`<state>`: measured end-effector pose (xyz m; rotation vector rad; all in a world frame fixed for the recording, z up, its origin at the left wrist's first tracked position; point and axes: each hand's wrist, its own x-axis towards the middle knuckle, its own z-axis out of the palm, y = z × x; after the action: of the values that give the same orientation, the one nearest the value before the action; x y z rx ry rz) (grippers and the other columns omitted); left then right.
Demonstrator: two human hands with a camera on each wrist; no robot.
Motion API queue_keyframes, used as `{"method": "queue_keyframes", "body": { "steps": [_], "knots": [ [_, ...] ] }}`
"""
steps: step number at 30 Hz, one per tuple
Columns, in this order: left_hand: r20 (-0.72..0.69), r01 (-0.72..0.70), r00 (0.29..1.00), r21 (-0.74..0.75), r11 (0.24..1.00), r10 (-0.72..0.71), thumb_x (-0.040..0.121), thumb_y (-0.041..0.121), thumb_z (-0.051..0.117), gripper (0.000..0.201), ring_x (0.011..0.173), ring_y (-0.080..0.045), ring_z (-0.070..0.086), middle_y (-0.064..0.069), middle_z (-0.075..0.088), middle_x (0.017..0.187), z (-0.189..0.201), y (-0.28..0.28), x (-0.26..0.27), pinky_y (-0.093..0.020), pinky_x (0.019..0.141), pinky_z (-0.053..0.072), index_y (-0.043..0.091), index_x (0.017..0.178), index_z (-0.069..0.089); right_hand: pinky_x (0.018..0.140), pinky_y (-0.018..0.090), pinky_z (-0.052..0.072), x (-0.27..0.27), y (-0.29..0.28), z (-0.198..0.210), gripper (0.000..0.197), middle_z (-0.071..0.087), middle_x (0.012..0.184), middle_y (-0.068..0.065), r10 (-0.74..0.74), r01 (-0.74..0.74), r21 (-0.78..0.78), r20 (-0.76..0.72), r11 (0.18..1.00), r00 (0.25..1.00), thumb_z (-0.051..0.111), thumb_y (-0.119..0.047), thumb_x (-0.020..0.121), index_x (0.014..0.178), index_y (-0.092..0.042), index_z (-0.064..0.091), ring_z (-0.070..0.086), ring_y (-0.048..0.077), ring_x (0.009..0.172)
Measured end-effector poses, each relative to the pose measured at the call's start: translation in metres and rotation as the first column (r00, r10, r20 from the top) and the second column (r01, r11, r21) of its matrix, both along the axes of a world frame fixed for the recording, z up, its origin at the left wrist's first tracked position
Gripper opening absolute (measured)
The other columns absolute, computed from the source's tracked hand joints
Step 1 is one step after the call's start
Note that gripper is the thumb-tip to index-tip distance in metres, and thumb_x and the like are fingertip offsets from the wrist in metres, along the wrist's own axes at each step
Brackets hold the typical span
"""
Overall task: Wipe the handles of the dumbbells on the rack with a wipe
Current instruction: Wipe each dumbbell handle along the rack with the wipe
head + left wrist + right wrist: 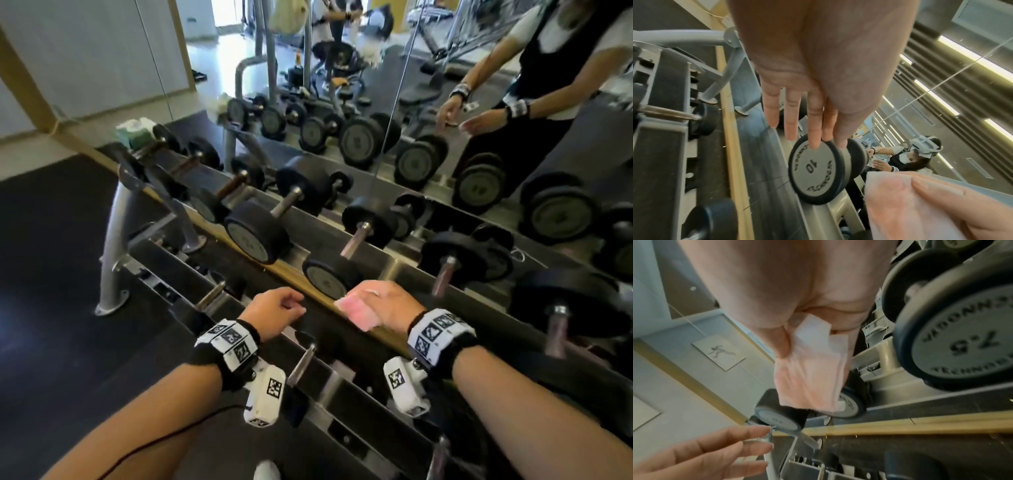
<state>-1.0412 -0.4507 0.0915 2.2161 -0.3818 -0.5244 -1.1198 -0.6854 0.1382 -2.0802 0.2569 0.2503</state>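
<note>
a gym: dark rubber floor (51,274) at left, a grey two-tier rack (113,246) of dumbbells (260,226) running left to right before a wall mirror (445,85). each dumbbell's handle points front to back across the rails. the left hand (274,313) hangs empty, fingers relaxed. the right hand (387,305) pinches a folded pink wipe (356,311) over the upper tier's front rail, beside the 10 dumbbell (818,172).

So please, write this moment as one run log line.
right hand: holds pink wipe | left hand: empty, relaxed | both above rack | no handle touched
</note>
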Motion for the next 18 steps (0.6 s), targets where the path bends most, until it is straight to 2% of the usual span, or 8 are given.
{"method": "queue_keyframes", "body": {
  "steps": [2, 4, 6, 8, 11, 13, 15, 18],
  "knots": [
    [0.038, 0.020, 0.999, -0.021, 1.000, -0.019, 0.088, 0.025, 0.072, 0.015, 0.075, 0.004, 0.060, 0.019, 0.066, 0.081, 0.014, -0.013, 0.015, -0.018, 0.085, 0.049, 0.030, 0.101, 0.068, 0.069, 0.013, 0.045, 0.015, -0.013, 0.018, 0.022, 0.067, 0.095, 0.009, 0.012, -0.011, -0.074, 0.013, 0.997, 1.000, 0.053, -0.008, 0.100, 0.109, 0.005, 0.068, 0.060, 0.016, 0.087],
    [0.058, 0.039, 0.998, -0.034, 0.999, -0.037, 0.088, 0.027, 0.071, 0.019, 0.078, 0.006, 0.060, 0.018, 0.067, 0.085, 0.022, -0.025, 0.032, -0.017, 0.086, 0.047, 0.027, 0.107, 0.068, 0.069, 0.012, 0.045, 0.030, -0.024, 0.027, 0.023, 0.067, 0.099, 0.012, 0.003, -0.003, -0.132, 0.004, 0.991, 1.000, 0.052, -0.007, 0.099, 0.110, 0.006, 0.068, 0.060, 0.015, 0.086],
    [0.070, 0.049, 0.996, -0.042, 0.998, -0.046, 0.089, 0.029, 0.070, 0.023, 0.089, -0.001, 0.064, 0.013, 0.070, 0.096, 0.026, -0.037, 0.050, -0.020, 0.090, 0.048, 0.027, 0.112, 0.067, 0.082, 0.023, 0.048, 0.045, -0.033, 0.030, 0.024, 0.069, 0.104, 0.016, -0.026, 0.023, -0.183, -0.016, 0.983, 1.000, 0.051, -0.010, 0.101, 0.110, 0.003, 0.069, 0.061, 0.018, 0.092],
    [0.076, 0.043, 0.996, -0.050, 0.998, -0.039, 0.089, 0.030, 0.070, 0.031, 0.102, -0.006, 0.063, 0.010, 0.069, 0.110, 0.026, -0.048, 0.064, -0.018, 0.091, 0.044, 0.026, 0.119, 0.063, 0.094, 0.033, 0.045, 0.061, -0.041, 0.028, 0.026, 0.069, 0.112, 0.020, -0.081, 0.073, -0.194, -0.034, 0.978, 0.996, 0.049, -0.013, 0.102, 0.110, 0.001, 0.069, 0.060, 0.023, 0.100],
    [0.096, 0.061, 0.994, -0.022, 0.998, -0.059, 0.089, 0.032, 0.070, 0.047, 0.113, -0.005, 0.055, 0.005, 0.062, 0.128, 0.018, -0.062, 0.083, -0.018, 0.096, 0.039, 0.021, 0.132, 0.057, 0.097, 0.033, 0.043, 0.084, -0.054, 0.022, 0.025, 0.068, 0.117, 0.020, -0.197, 0.185, -0.208, -0.037, 0.960, 0.980, 0.049, -0.014, 0.101, 0.111, -0.003, 0.069, 0.061, 0.027, 0.105],
    [0.109, 0.089, 0.990, 0.019, 0.996, -0.090, 0.089, 0.035, 0.070, 0.054, 0.126, -0.014, 0.052, 0.001, 0.056, 0.136, 0.013, -0.072, 0.096, -0.026, 0.106, 0.040, 0.021, 0.138, 0.053, 0.101, 0.037, 0.045, 0.100, -0.061, 0.017, 0.023, 0.067, 0.118, 0.018, -0.247, 0.225, -0.241, -0.066, 0.944, 0.967, 0.054, -0.017, 0.098, 0.111, -0.007, 0.069, 0.061, 0.033, 0.111],
    [0.138, 0.110, 0.983, 0.059, 0.992, -0.117, 0.088, 0.040, 0.070, 0.057, 0.131, -0.020, 0.047, -0.001, 0.053, 0.139, 0.009, -0.080, 0.108, -0.033, 0.111, 0.039, 0.022, 0.139, 0.051, 0.102, 0.041, 0.046, 0.112, -0.067, 0.008, 0.020, 0.068, 0.116, 0.015, -0.304, 0.277, -0.230, -0.091, 0.933, 0.949, 0.058, -0.021, 0.095, 0.107, -0.013, 0.071, 0.061, 0.034, 0.112],
    [0.147, 0.113, 0.982, 0.063, 0.992, -0.121, 0.085, 0.049, 0.071, 0.064, 0.130, -0.018, 0.046, 0.001, 0.053, 0.138, 0.002, -0.090, 0.120, -0.031, 0.109, 0.039, 0.023, 0.139, 0.050, 0.098, 0.035, 0.046, 0.124, -0.069, -0.007, 0.025, 0.068, 0.117, 0.014, -0.344, 0.319, -0.232, -0.075, 0.919, 0.936, 0.054, -0.022, 0.100, 0.115, -0.010, 0.070, 0.061, 0.032, 0.113]
  ]
}}
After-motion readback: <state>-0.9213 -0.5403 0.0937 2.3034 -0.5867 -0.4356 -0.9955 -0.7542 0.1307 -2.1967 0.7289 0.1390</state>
